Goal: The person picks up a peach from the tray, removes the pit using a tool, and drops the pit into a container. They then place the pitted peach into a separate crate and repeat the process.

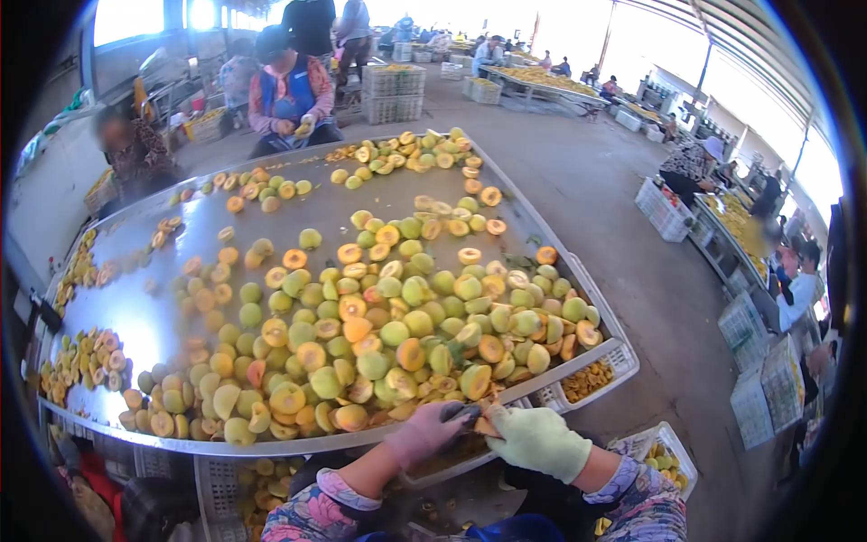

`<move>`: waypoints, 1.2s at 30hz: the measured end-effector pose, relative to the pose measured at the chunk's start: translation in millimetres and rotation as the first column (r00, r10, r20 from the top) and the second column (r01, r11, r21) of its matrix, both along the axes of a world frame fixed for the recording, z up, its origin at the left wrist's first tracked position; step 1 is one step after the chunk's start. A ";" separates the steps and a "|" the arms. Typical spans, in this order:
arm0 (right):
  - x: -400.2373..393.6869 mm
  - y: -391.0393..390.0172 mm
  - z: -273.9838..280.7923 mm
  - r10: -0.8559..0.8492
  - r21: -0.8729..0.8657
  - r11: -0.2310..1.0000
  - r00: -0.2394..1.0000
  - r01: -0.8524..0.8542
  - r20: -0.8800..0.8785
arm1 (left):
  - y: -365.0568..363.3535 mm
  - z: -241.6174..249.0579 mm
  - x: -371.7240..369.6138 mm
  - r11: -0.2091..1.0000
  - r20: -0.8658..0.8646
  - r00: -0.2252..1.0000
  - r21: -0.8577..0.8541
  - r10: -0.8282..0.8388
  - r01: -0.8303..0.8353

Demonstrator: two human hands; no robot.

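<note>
Pink-gloved left hand (426, 431) and pale-green-gloved right hand (542, 442) pinched an orange fruit piece (489, 423) between fingertips, at the metal table's (226, 446) near rim. Fruit heap (395, 332), whole and halved, lay just beyond on the tabletop.

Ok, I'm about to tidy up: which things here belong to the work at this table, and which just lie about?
In the work:
- left hand and right hand, at a small piece
- fruit, whole and halved
- table
- crate at its corner

Seemingly just about:
- leaves among the fruit
- stacked crates beyond
</note>
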State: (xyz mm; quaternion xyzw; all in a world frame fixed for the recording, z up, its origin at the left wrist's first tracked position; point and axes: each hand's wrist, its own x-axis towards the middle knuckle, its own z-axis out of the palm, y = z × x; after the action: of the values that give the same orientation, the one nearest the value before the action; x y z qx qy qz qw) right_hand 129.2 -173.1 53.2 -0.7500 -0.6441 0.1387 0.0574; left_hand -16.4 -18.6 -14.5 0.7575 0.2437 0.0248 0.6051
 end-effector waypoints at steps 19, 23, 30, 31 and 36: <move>168.5 155.0 -10.1 -0.430 0.163 0.871 0.881 0.462 -0.198 | 5.0 2.6 -8.8 0.915 0.412 0.852 -0.365 0.323 -0.170; 202.0 210.9 -34.5 -0.538 -0.012 0.817 0.754 0.577 -0.376 | 8.8 -7.9 -5.2 0.969 0.407 0.885 -0.189 0.226 -0.161; 210.9 241.7 -55.3 -0.609 -0.291 0.792 0.657 0.537 -0.444 | 15.0 -2.7 -6.5 0.987 0.390 0.906 -0.081 0.163 -0.142; 218.8 242.9 -61.8 -0.611 -0.266 0.791 0.685 0.551 -0.397 | 15.4 -4.2 -5.9 0.989 0.404 0.902 -0.070 0.150 -0.133; 212.9 233.0 -45.6 -0.540 -0.165 0.841 0.821 0.515 -0.188 | 16.8 -9.9 -4.4 0.993 0.408 0.905 -0.029 0.119 -0.117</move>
State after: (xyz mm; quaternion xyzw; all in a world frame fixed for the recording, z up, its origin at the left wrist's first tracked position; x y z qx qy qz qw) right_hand 342.1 59.8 7.6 -0.8801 -0.3919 0.2363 0.1263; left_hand -20.8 -1.8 -24.4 0.7183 0.1572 0.2186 0.6415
